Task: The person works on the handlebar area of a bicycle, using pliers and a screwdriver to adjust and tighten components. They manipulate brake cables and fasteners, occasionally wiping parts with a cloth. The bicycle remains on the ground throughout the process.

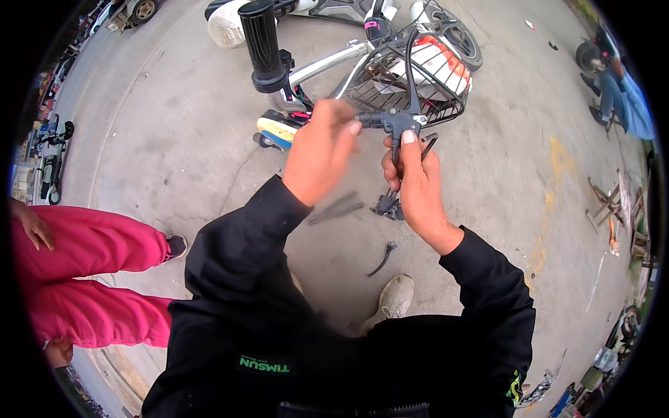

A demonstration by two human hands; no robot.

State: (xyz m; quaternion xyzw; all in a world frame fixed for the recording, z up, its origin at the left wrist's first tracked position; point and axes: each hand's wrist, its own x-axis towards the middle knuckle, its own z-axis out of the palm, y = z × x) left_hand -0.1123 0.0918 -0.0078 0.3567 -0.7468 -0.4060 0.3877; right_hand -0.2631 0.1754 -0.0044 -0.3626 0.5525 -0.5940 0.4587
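Observation:
My right hand (421,188) grips a dark brake lever assembly (397,120), with its thumb on the body and fingers curled beneath. My left hand (320,146) pinches at the assembly's left end, where the fingertips partly hide it. A dark curved tube or cable (431,143) loops beside my right thumb. Just beyond my hands lies a bike with a black handlebar grip (259,45), a silver bar and a wire basket (446,97) holding a white-and-red bag. Below my hands, more dark fittings (387,205) and a short black piece (382,259) are on the concrete.
A person in pink trousers (104,240) is close at my left. Another person (613,104) sits at the far right by a wheel. A small scooter (52,160) stands at the left; wooden stools or frames (606,202) and assorted parts line the right edge.

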